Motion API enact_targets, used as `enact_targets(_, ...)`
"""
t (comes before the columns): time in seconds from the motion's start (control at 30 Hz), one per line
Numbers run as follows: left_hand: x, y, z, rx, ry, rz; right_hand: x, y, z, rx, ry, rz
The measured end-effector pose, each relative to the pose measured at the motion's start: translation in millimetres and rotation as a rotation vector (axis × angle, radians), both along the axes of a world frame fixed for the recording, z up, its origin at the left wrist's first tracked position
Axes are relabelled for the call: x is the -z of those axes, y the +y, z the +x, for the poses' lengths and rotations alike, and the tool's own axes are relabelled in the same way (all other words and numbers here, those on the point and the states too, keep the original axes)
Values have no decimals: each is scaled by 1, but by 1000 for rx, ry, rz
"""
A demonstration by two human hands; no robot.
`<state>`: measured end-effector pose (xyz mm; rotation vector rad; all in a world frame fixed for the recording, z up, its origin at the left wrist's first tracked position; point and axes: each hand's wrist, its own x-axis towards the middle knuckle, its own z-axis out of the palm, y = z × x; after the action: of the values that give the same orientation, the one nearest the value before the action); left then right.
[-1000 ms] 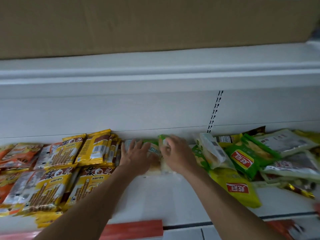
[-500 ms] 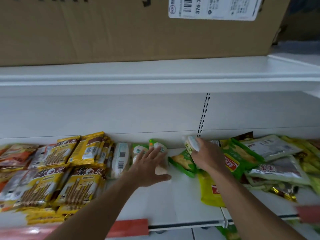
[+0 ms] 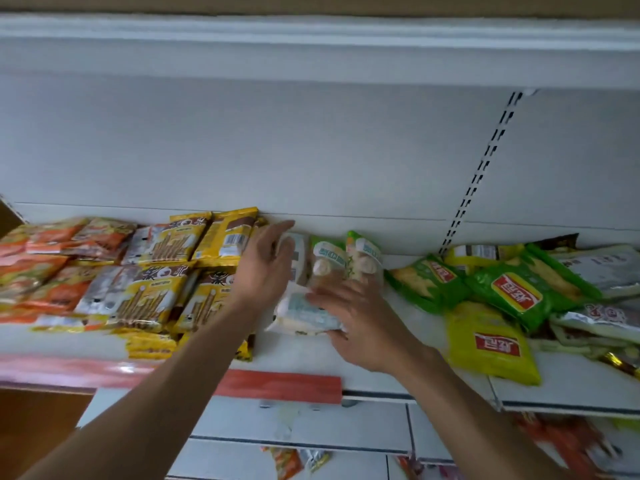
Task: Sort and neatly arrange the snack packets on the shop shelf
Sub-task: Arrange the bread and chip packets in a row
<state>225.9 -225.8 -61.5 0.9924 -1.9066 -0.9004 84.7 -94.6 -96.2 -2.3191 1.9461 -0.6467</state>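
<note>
On the white shelf (image 3: 381,362), a few green-and-white snack packets (image 3: 329,258) stand upright against the back wall at the middle. My left hand (image 3: 266,268) is open, fingers spread, resting against the leftmost upright white packet (image 3: 298,252). My right hand (image 3: 363,317) is closed on a white and pale-blue packet (image 3: 301,313), fingers on top and thumb under it, just in front of the upright ones. Yellow stick-biscuit packets (image 3: 162,292) are stacked to the left, and orange packets (image 3: 52,258) lie at the far left.
A loose pile of green packets (image 3: 516,296), a yellow packet (image 3: 491,344) and silver packets (image 3: 602,268) lies at the right. A red price strip (image 3: 277,386) runs along the shelf's front edge. Several packets (image 3: 294,459) sit on the lower shelf. Another shelf (image 3: 311,46) hangs close overhead.
My right hand came back from the right pile to the middle with a white and pale-blue packet. My left hand slid left onto the leftmost upright white packet. The view shifted right and down.
</note>
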Motion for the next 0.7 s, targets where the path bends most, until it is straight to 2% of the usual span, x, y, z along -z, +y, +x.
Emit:
enact_targets(0.1,14,8,-1,89,-106,-3,19,-1,16,-50,42,49)
enact_targets(0.3,34,8,-3,147,-235,4,17,-8,28,-1,-28,-48)
enact_targets(0.37,38,6,1,147,-243,-9,13,-5,18,66,-136,-182)
enact_targets(0.43,40,5,5,143,-298,-80,9,-6,-2,256,-210,-336)
enact_targets(0.5,44,8,4,179,-413,-197,9,-13,-18,451,-173,-239)
enact_targets(0.57,48,9,-2,222,-533,-255,18,-23,-19,508,-126,0)
enact_targets(0.6,51,9,-5,229,-578,-258,25,-26,-15,499,-112,54)
enact_targets(0.7,61,4,-9,233,-676,-265,40,-32,-4,475,-120,2)
